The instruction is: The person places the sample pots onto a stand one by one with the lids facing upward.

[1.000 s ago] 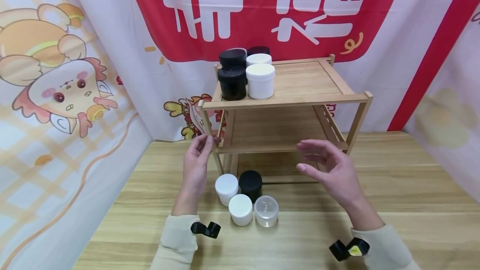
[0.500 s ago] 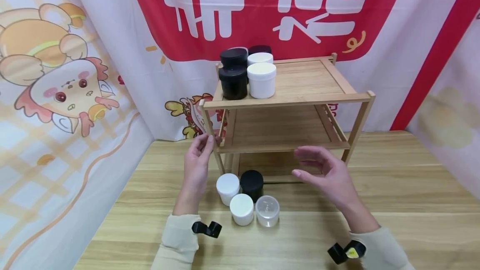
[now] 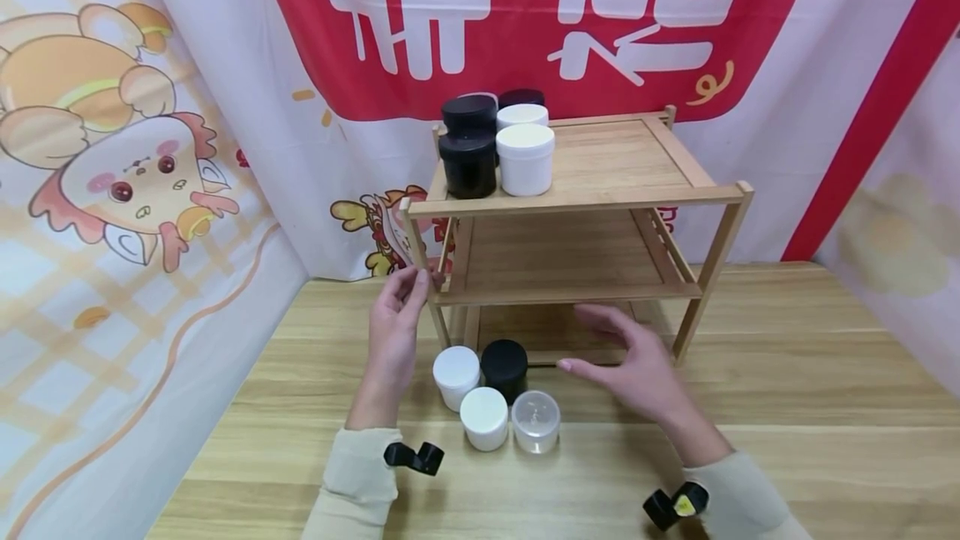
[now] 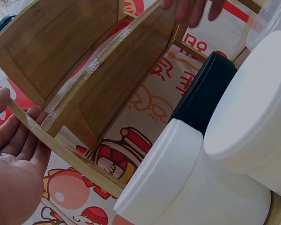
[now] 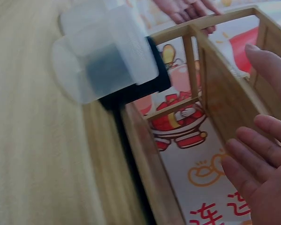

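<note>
Wooden rack (image 3: pixel 626 161) stands on the table (image 3: pixel 810 373), beyond and between the hands. Left hand (image 3: pixel 392 323): thumb and fingers on either side of the rack's front left post, a light hold. Right hand (image 3: pixel 637 367): fingers spread, thumb well apart, holding nothing, near the clear jar (image 3: pixel 536 423). Handling (judged): rack stiff, fairly light, best steadied by posts; jars probably light, rigid plastic, smooth enough to slip, best taken round the sides below the rim. Containers: clear jar, front white jar (image 3: pixel 483 419), rear white jar (image 3: pixel 456 375) and squat black jar (image 3: pixel 504 367) sit between the hands; more black jars (image 3: pixel 470 169) and white jars (image 3: pixel 526 167) on the top shelf beyond. Opaque walls hide contents; none made out in the clear one.
</note>
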### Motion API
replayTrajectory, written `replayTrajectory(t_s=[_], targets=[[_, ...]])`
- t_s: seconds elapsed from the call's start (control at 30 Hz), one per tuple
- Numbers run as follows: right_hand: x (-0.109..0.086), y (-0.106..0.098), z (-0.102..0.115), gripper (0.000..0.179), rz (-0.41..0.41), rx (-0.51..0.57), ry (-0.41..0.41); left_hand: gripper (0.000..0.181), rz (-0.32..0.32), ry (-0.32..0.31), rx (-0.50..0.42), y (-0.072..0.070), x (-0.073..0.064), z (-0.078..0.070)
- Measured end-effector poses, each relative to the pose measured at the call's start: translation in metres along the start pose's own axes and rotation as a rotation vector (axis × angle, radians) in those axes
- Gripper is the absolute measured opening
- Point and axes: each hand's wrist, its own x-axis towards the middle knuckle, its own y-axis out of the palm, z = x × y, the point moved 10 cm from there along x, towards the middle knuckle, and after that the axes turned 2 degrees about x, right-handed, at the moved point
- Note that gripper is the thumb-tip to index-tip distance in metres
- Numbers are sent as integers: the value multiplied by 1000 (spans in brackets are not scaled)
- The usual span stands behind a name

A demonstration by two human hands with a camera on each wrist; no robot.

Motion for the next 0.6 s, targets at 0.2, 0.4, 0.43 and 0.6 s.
replayTrajectory(t_s=[0.2,0.4,0.43,0.6], targets=[[0,12,-11,84,22,-25,28,48,-2,1,7,0,0,0],[-1,28,-22,89,74,-76,41,49,-7,-10,14,-2,-1,1],[-1,31,-24,89,79,-78,37,49,-6,-12,17,-2,-1,1],[-2,39,-30,85,102,-94,35,50,-1,-12,26,-1,0,1]])
